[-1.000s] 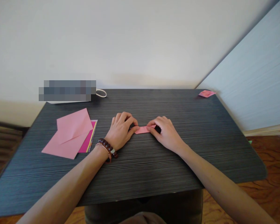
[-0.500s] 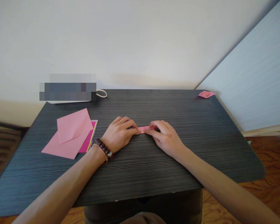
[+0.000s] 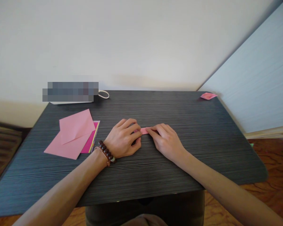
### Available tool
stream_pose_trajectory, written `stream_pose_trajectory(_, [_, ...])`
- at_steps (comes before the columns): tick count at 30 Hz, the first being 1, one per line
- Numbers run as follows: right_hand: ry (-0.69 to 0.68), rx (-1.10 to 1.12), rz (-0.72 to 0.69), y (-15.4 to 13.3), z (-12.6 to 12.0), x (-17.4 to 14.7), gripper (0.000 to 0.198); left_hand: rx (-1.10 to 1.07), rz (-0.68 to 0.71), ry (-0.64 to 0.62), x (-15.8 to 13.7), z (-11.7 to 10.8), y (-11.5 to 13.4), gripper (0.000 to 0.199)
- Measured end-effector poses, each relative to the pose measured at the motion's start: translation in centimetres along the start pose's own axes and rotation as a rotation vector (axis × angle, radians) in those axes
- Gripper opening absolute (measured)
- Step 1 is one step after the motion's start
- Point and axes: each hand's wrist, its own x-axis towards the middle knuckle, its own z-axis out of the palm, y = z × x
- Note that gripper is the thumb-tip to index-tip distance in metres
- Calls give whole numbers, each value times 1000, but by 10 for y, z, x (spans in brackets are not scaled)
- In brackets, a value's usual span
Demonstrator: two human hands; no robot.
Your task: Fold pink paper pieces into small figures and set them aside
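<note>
The right hand (image 3: 167,140) pinches one end of the pink strip (image 3: 144,131). The left hand (image 3: 122,138) touches the other end; I can't tell if its fingers (image 3: 135,135) grip. Hold the strip straight between both hands and press softly.

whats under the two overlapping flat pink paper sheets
A magenta paper sheet and a thin yellow strip stick out at right; anything else beneath the pink sheets is covered.

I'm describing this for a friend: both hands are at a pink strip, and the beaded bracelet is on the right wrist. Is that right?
Not quite: the head view shows the beaded bracelet on the left wrist. The left hand and right hand are at the pink strip.
</note>
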Motion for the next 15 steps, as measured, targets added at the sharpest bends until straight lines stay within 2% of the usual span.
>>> stream_pose_trajectory(3, [-15, 108, 56, 0, -1, 3, 29, -47, -65, 8, 1, 7, -1, 20])
stream_pose_trajectory(8, [45, 309, 164, 7, 2, 8, 23, -145, -185, 46, 3, 15, -7, 24])
stream_pose_trajectory(15, [30, 285, 237, 9, 2, 9, 21, -174, -220, 50, 4, 15, -5, 25])
